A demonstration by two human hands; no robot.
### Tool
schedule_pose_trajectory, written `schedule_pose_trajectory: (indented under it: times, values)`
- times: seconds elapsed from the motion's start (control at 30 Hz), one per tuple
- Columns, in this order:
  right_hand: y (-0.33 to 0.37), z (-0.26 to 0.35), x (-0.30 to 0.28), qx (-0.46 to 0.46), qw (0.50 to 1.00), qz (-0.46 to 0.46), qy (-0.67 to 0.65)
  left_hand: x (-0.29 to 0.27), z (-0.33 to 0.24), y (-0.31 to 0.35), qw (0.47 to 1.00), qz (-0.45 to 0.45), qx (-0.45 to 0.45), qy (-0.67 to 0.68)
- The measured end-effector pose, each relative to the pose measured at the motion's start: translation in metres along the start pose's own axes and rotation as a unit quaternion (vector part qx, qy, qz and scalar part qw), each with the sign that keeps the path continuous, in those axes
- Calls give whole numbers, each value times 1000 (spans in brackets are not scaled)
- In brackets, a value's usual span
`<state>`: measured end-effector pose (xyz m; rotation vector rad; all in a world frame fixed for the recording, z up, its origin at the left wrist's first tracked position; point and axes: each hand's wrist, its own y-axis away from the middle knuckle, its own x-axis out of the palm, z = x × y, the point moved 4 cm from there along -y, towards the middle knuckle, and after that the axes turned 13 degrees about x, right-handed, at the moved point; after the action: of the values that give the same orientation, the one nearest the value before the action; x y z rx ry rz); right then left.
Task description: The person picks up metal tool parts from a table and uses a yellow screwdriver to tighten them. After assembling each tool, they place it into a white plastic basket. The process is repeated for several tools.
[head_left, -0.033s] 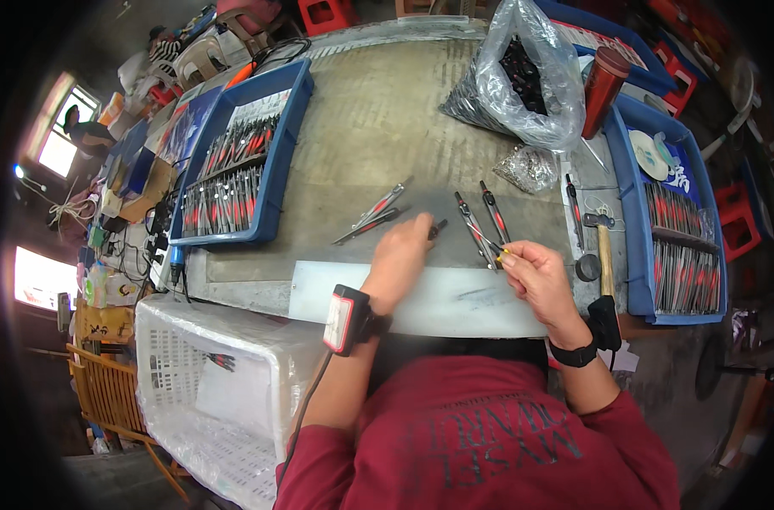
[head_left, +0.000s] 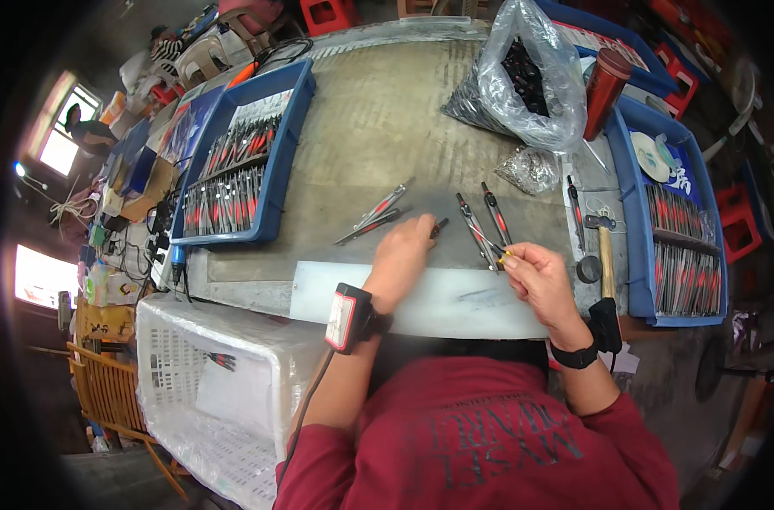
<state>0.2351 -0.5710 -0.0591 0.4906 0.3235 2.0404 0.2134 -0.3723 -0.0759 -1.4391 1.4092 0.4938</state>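
Observation:
My left hand (head_left: 402, 257) is closed low over the tabletop, and a dark knurled end of what looks like a drawing compass (head_left: 439, 227) pokes out past its fingers; the rest is hidden. Between thumb and fingertips, my right hand (head_left: 535, 276) pinches a small screwdriver (head_left: 507, 254) with yellow and black on it. The screwdriver's thin end points at a silver-legged compass (head_left: 472, 223) with a black head, lying close by. Just right of that lies a red-and-black compass (head_left: 496, 214). Beyond my left hand, more silver and dark compasses (head_left: 378, 211) lie together.
Blue trays (head_left: 268, 200) (head_left: 637, 289) of compasses flank the work spot. A clear bag (head_left: 480, 98) of black parts, a smaller bag (head_left: 531, 170), a dark red cylinder (head_left: 603, 93) and a hammer (head_left: 606, 255) sit to the right. A white crate (head_left: 208, 310) stands lower left.

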Motion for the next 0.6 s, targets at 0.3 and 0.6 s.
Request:
schedule_pose_trajectory:
  times: [0.3,0.6]
  values:
    - [-3,-6,-7,-10,1000,7,-13,-21,16,3,985,-100,-17,-141]
    - [-4,-7,-2,-9,1000,12,27,-31,31,15,971,-59,-130,-193]
